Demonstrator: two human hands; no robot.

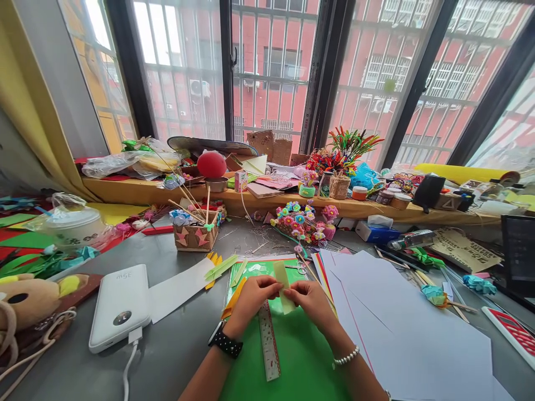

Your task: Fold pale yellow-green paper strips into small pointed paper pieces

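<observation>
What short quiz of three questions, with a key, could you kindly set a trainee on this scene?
1. What do the left hand and right hand both pinch: A, a calculator; B, a pale green strip; C, a power bank?
2. True or false: the ruler lies on the green surface.
3. Fill in: the watch is on the person's ____ wrist.
Key: 1 B; 2 true; 3 left.

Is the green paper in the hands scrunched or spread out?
Spread out: the paper makes a straight strip above and below the fingertips. Whether it's doubled, I can't tell.
</observation>
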